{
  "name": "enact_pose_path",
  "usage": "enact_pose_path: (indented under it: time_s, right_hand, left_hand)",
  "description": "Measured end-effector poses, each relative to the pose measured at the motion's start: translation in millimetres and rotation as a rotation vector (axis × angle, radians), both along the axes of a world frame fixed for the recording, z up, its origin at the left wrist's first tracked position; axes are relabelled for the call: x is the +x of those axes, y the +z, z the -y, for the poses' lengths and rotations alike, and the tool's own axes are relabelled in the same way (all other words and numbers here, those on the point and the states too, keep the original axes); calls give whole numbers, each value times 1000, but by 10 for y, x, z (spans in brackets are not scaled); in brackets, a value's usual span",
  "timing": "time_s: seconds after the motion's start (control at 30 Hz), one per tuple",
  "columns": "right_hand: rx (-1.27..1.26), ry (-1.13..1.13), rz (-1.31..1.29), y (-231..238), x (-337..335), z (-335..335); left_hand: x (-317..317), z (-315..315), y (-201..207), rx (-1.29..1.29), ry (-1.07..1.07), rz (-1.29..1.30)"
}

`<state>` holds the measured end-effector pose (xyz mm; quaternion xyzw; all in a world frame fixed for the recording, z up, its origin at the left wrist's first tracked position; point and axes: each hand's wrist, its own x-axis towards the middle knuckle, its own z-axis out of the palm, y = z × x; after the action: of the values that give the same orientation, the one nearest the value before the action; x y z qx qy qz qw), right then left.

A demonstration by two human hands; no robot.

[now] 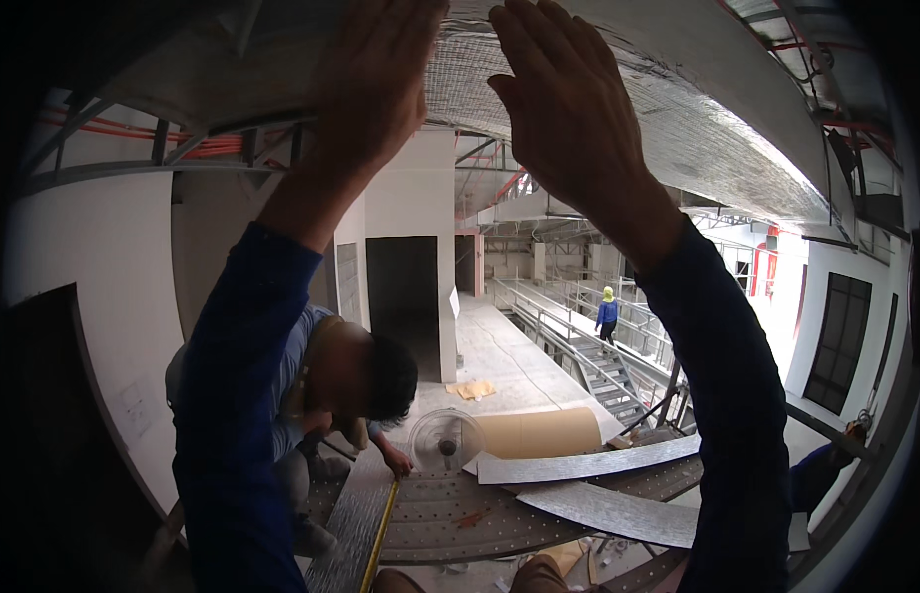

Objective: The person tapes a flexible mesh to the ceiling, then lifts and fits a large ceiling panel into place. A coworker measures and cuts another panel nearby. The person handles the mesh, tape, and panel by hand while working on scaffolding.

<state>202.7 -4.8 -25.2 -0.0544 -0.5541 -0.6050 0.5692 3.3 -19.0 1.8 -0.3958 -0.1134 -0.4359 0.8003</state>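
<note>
Both arms are up here, sleeves dark blue, forearms climbing past either side of the view and wrists bent in toward 12 o'clock! The left hand (376, 94) is at 11 o'clock, a touch blurred, its fingers stretched straight up and pressed together, tips right at the upper edge; how its thumb lies, I cannot tell. Over at 1 o'clock the right hand (576, 109) shows its back, fingers long and close together, thumb standing off toward 11 o'clock. And between and beyond them is the silvery foil sheet (707, 148), running overhead from 12 round to 2 o'clock, the right hand up against it in view, though whether the palms touch is hidden by the hands themselves. Down at 8 o'clock a co-worker (317, 371) bends low, one hand reaching to the end of a yellow tape measure (386, 519) that lies along a foil strip (346, 514) at 7 o'clock. Round at 5 o'clock, two more silvery strips (588, 462) cross on the holed metal platform (445, 514), just beside a big tan roll (539, 433); a round fan (447, 448) sits at 6 o'clock, by the end of that roll. Out at 3 o'clock, well apart, a person in blue (606, 312) stands by the metal stairs (610, 371).
</note>
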Motion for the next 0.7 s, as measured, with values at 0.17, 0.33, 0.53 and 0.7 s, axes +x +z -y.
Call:
enact_pose_path:
  time_s: [0.17,0.33,0.53,0.7]
  right_hand:
    - [29,-45,-164,112,288,-218]
    - [282,-266,-335,154,768,-323]
    - [156,-142,-229,112,529,-131]
    - [118,-28,-122,136,71,-198]
  left_hand:
    - [-212,55,-48,-52,25,73]
    - [-205,54,-50,-37,51,124]
    - [-107,74,-34,-19,26,114]
    - [253,-70,-12,-125,-29,-45]
